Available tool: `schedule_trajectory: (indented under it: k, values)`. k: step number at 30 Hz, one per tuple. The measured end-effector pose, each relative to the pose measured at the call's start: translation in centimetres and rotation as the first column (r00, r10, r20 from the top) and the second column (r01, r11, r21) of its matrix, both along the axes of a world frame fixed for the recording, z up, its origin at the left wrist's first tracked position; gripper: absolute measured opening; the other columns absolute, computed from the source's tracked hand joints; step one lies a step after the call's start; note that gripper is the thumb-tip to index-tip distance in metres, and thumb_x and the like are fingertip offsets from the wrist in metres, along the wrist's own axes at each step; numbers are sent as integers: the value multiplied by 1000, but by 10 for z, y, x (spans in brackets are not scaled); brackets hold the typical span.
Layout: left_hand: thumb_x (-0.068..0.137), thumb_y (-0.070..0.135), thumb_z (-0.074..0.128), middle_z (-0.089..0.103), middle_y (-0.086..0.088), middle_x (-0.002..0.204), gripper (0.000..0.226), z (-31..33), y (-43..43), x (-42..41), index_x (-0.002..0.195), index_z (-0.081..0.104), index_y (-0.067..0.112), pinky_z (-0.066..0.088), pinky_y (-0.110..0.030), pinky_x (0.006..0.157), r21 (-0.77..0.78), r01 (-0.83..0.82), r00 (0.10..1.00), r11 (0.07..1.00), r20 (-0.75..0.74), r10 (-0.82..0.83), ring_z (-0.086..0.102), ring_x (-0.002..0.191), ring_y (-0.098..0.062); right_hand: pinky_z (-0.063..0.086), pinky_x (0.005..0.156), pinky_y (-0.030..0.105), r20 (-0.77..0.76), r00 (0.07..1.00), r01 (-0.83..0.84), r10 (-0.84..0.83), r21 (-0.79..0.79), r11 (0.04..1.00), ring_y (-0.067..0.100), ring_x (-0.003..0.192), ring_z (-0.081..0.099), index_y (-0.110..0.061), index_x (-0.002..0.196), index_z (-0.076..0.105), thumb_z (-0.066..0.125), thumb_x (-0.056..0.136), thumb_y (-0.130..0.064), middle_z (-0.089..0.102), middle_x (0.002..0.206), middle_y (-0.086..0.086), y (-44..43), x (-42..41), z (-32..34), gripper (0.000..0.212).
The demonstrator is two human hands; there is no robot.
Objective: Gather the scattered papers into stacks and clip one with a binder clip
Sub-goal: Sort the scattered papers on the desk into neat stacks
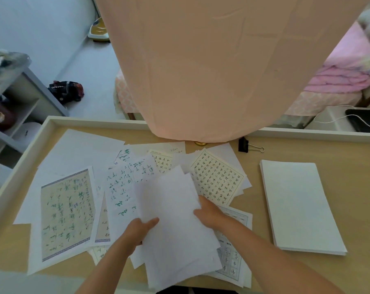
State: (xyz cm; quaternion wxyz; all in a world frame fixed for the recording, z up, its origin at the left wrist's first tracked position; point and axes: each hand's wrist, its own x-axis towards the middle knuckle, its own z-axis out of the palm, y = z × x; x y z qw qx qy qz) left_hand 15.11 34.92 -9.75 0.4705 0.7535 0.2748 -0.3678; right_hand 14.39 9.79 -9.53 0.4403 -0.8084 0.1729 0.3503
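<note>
Gripping blank sheaf [175, 225] btwn left hand [140, 229] & right hand [209, 213]; binder clip [243, 145] well beyond right hand.

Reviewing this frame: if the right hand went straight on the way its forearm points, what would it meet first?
The bundle of blank sheets, whose right edge the right hand grips. Beyond that, up and to the left, probably the sheet with green handwriting, though depth is unclear here.
</note>
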Motion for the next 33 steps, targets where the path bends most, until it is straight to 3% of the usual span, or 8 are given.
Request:
schedule_trajectory:
  k: [4,7,10,15,20,25,28,33]
  values:
    - [85,4,71,67,-11,106,35,2,15,-8,118,60,5,51,-32,69,62,-123,972,990,211,108,64,85,-25,36,104,44,165,956,-170,242,-361,917,26,131,31,-26,134,47,57,84,-28,38,140,3,8,7,-4,50]
    - [81,2,74,64,-11,110,45,1,35,-14,122,56,6,51,-39,78,59,-228,950,972,233,208,62,94,-31,41,101,50,169,961,-110,219,-493,863,26,133,25,-32,145,29,77,72,-37,25,143,3,-6,2,-7,88]
    - [78,6,79,62,-11,117,56,-4,59,-21,127,52,10,52,-50,89,18,-274,949,962,169,267,60,105,-35,51,89,39,134,967,-109,217,-551,827,26,128,33,-28,144,25,86,56,-57,28,138,5,-17,-6,-12,111]
    - [89,9,68,65,-11,119,39,-6,77,-27,126,56,13,51,-50,92,-30,-263,959,964,103,265,62,104,-32,36,101,43,35,936,-235,351,-679,695,19,109,59,-32,123,48,74,61,-71,64,114,-8,-26,0,-9,77]
    - [92,3,60,63,-11,121,42,-3,77,-18,131,52,14,50,-50,96,-83,-258,955,963,129,267,61,108,-34,52,84,34,77,978,-135,192,-465,875,16,93,59,-28,91,63,74,84,-34,61,96,-5,-39,9,3,14]
    - [91,8,62,66,-8,115,33,-3,65,-5,122,56,16,53,-48,90,-79,-191,973,978,117,199,64,102,-32,49,70,23,-17,992,-127,127,-254,959,13,89,64,-17,119,61,73,88,-20,68,109,0,-58,10,11,33]
    - [90,6,59,68,-8,104,27,3,50,3,115,61,15,54,-37,75,-24,-144,976,989,159,146,66,91,-28,55,72,28,122,978,188,-167,-188,964,16,85,66,-16,109,67,71,89,-20,70,100,2,-73,11,15,20]
    - [95,13,61,69,-10,112,33,8,24,26,127,56,10,52,-52,94,-191,-154,984,969,54,167,66,103,-33,50,69,26,93,792,601,-603,50,798,20,91,64,-14,114,65,61,94,-8,68,108,4,-82,4,18,21]
